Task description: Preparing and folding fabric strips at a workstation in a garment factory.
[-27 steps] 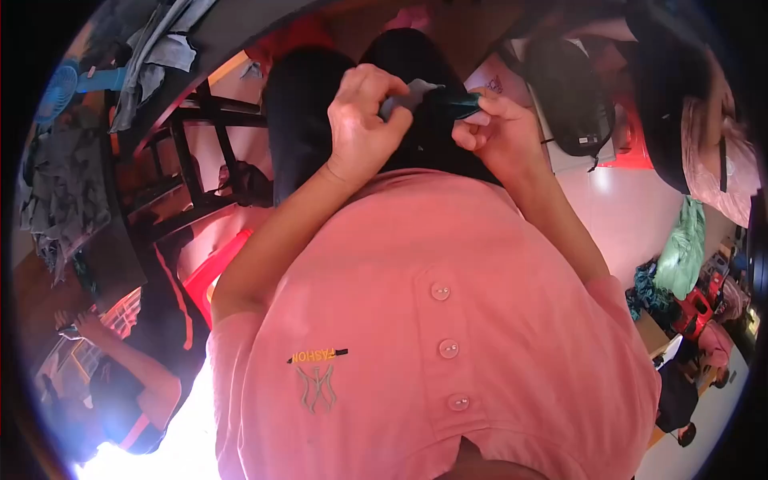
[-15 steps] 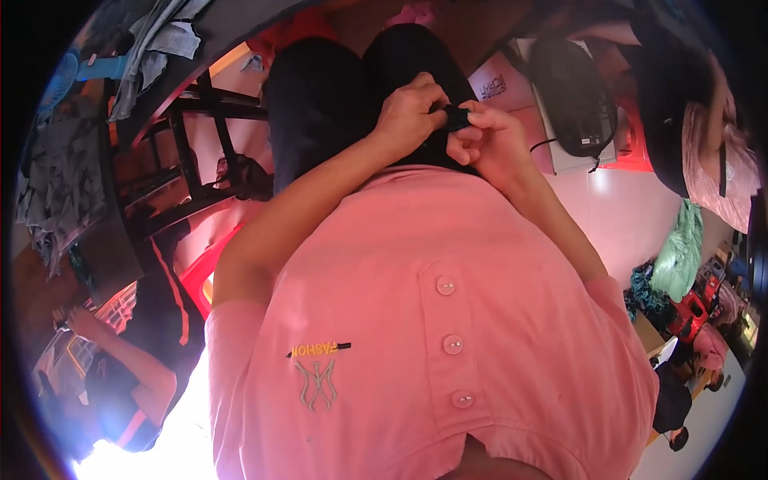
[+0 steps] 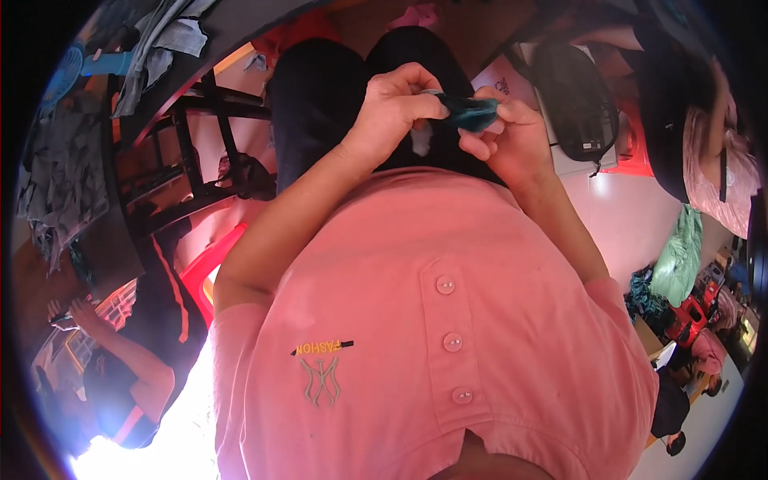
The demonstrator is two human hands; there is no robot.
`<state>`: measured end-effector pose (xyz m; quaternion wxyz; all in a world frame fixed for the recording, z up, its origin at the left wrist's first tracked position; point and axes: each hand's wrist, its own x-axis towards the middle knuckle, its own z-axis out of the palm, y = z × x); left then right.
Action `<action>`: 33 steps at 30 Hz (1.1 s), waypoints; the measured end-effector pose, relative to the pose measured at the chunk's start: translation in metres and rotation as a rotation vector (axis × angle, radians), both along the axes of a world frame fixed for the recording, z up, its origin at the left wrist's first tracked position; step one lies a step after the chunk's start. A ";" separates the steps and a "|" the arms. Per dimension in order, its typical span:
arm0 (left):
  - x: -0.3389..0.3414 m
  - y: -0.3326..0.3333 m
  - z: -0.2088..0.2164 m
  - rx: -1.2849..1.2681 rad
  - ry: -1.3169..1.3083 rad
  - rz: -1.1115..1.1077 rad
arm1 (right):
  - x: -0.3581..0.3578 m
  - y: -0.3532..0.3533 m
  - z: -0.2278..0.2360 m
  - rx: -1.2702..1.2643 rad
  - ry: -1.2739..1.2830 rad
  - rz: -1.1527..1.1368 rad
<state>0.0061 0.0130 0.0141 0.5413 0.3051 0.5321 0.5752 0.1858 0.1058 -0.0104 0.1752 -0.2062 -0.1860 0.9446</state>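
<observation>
Above my lap, a small dark teal piece of cloth (image 3: 474,117) stretches between my two hands. My left hand (image 3: 392,104) pinches its left end between thumb and curled fingers. At the other end, my right hand (image 3: 516,136) grips it with thumb and forefinger, the other fingers curled below. The cloth bows into a shallow curve and shows a lighter teal face. A small whitish bit (image 3: 421,141) shows just under my left hand, against my dark trousers (image 3: 312,104); what it is I cannot tell.
A dark backpack (image 3: 574,100) lies against boxes right of my knees. Grey cloth (image 3: 60,184) hangs over a dark table at left, near a blue fan (image 3: 68,76). Another person's arm (image 3: 120,340) is at lower left. A green plastic bag (image 3: 676,260) stands at right.
Both hands have moved slightly apart, and the cloth, bunched and dark before, is now spread open with its teal face showing. The whitish bit has come into sight under my left hand.
</observation>
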 end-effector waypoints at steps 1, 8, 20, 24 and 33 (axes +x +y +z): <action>-0.002 0.001 -0.007 -0.018 0.070 0.016 | -0.001 -0.001 0.001 0.045 0.085 0.061; 0.005 0.000 -0.032 0.321 0.829 0.065 | 0.000 -0.011 0.013 0.012 0.162 0.114; -0.012 0.008 -0.030 -0.050 0.585 0.608 | -0.015 -0.014 0.013 0.235 -0.087 0.119; -0.011 0.012 0.003 -0.477 0.042 0.528 | -0.023 -0.014 0.018 0.364 -0.127 0.098; -0.014 0.009 -0.003 -0.093 -0.803 0.073 | -0.024 -0.022 -0.006 0.279 -0.076 0.211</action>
